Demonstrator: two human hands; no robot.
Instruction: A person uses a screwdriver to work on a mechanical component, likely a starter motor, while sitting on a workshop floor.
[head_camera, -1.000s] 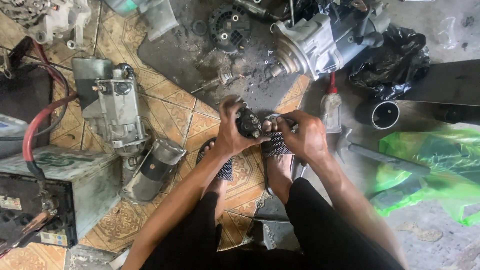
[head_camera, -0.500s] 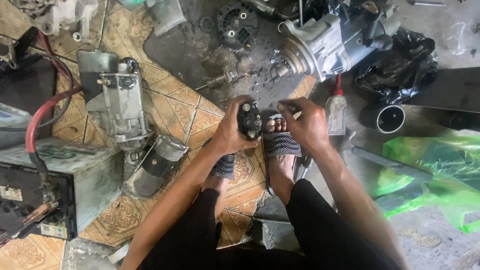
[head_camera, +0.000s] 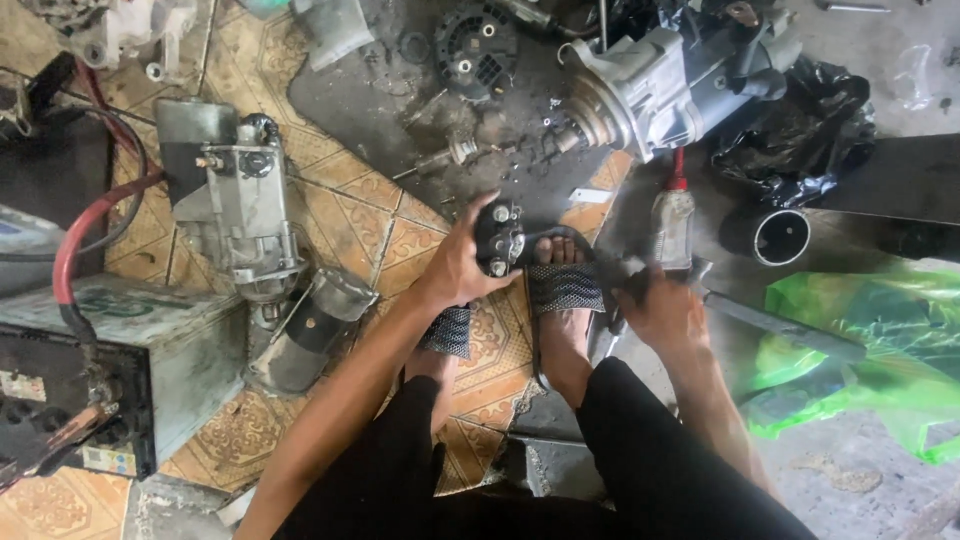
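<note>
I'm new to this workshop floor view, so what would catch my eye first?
At centre, the left hand grips a small black round metal part with bolts above sandalled feet, while the right hand reaches down beside a small red-capped bottle. A big silver starter motor lies top right; bright green plastic sheeting spreads right.

Starter motor, battery, red cable, green plastic bag.

You are gripping a small black motor part in your left hand, holding it above your sandalled foot. Your right hand is resting low beside a small red-capped bottle. A grey starter motor is lying to the left, a green plastic bag to the right.
</note>
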